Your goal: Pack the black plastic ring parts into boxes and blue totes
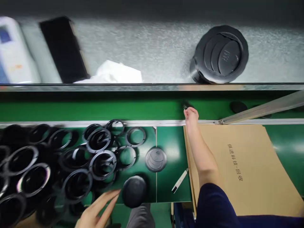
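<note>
At the bottom, my left hand [98, 210] has its fingers stretched out, the tips beside a dark round vent part [134, 191] near the table's front edge. Whether they touch it I cannot tell. My right hand [191, 114] reaches far forward over the green belt strip [152, 110], its fingers drawn together at a blurred black piece [186, 104]. What kind of piece that is does not show clearly. Between the arms, a grey round air vent [155, 159] with curved slats lies flat on the green table.
Many black rings [103, 164] are heaped at left. A white-handled knife [180, 181] lies beside stacked cardboard [239, 167] under my right arm. The shelf above holds a larger vent [220, 55], a black phone-like slab [64, 49] and white paper [116, 72]. A metal bar [263, 106] slants across at right.
</note>
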`<state>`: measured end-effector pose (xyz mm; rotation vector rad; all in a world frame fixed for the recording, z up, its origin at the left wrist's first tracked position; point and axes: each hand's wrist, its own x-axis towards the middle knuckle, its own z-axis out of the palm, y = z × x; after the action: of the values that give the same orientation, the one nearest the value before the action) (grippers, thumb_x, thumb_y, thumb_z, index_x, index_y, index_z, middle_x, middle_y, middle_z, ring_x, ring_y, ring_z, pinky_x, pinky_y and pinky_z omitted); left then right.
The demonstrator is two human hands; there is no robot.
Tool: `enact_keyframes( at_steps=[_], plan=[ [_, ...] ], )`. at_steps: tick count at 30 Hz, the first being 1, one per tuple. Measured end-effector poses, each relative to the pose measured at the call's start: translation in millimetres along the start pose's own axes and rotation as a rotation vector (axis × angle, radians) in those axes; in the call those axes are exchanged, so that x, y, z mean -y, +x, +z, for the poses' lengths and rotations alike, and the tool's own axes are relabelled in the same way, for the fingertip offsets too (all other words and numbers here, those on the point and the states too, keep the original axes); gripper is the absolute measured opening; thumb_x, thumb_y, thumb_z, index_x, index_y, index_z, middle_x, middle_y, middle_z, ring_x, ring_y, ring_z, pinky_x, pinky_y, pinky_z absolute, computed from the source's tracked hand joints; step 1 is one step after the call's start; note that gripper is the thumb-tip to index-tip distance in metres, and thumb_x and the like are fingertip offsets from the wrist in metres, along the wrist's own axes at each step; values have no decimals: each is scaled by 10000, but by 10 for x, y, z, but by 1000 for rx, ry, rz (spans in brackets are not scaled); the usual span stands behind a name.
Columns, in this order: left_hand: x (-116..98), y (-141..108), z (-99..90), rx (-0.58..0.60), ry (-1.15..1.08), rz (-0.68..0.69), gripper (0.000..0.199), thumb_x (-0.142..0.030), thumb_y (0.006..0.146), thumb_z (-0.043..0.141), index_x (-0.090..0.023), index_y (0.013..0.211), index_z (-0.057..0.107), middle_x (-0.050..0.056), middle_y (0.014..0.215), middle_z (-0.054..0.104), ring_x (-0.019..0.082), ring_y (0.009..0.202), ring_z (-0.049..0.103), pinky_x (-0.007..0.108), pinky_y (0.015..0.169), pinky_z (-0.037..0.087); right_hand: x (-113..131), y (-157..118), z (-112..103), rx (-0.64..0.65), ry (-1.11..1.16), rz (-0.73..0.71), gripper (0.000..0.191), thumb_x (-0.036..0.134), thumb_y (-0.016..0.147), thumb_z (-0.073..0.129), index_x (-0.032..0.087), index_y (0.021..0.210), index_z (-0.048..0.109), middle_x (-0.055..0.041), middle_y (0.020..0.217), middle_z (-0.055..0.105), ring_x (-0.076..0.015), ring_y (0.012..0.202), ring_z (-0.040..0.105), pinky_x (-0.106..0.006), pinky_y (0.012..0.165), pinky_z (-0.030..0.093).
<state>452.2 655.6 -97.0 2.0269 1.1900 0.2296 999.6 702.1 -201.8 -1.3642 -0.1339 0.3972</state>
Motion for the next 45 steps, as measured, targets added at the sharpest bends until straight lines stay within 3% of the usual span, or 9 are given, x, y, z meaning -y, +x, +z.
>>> enact_keyframes(
  at_steps=[3,6,11,15,19,22,26,34,45],
  plan=[
    [-468,408,93,35,-462,-122,490,-487,846,728,-319,1306,716,85,1249,744,315,1163,700,509,1089,533,15,-1263,494,300,189,195,331,387,669,829,225,806,575,39,703,612,-118,645,612,-471,904,629],
    [-760,844,97,-50,-1026,-47,1033,-414,718,874,-428,1593,325,77,1706,267,329,1515,369,518,1160,437,254,-2615,745,590,388,466,284,325,701,872,229,830,637,39,744,640,-123,704,648,-421,906,635],
    [-814,862,-181,-111,-1586,-163,755,-471,764,781,-224,1442,559,141,1488,576,359,1358,555,514,1118,483,765,-3926,712,968,377,753,315,384,752,880,220,879,643,19,879,674,-130,793,685,-317,801,628],
    [-749,573,-438,17,-1762,-344,551,-567,920,560,-131,1239,673,155,1209,732,358,1202,661,549,1046,530,1121,-3890,623,1347,-39,378,323,519,941,663,236,1092,699,-35,878,681,-175,734,662,-344,662,598],
    [-724,390,-558,205,-1838,-360,598,-631,980,448,-153,1270,661,148,1178,739,339,1063,712,599,950,565,1223,-3559,674,1036,-502,-574,383,510,1024,513,276,1189,767,-110,1236,619,-278,1194,550,-506,1052,484],
    [-711,284,-578,291,-1839,-339,626,-664,991,414,-168,1289,653,157,1190,732,352,1039,715,633,896,573,1107,-3490,734,1011,-700,-826,420,504,1051,437,323,1276,742,-94,1409,525,-309,1347,403,-562,1171,349],
    [-663,168,-592,356,-1751,-308,629,-650,1001,412,-161,1330,631,198,1261,697,398,1101,694,663,883,563,986,-3579,747,1065,-676,-791,606,602,1060,293,273,1180,788,-106,1405,537,-306,1376,377,-548,1213,305],
    [-603,134,-652,439,-1731,-254,710,-717,973,401,-159,1365,595,229,1274,681,440,1137,673,686,832,568,1043,-3584,747,1027,-328,-251,717,706,1034,240,245,1102,784,-82,1364,582,-241,1335,513,-431,1148,457],
    [-538,225,-523,463,-1731,-375,753,-751,956,397,-179,1418,561,231,1264,690,456,1118,685,714,828,555,846,-3538,482,1016,-362,-243,809,691,1030,34,315,1382,658,-36,1478,524,-221,1425,460,-417,1161,478]
  ],
)
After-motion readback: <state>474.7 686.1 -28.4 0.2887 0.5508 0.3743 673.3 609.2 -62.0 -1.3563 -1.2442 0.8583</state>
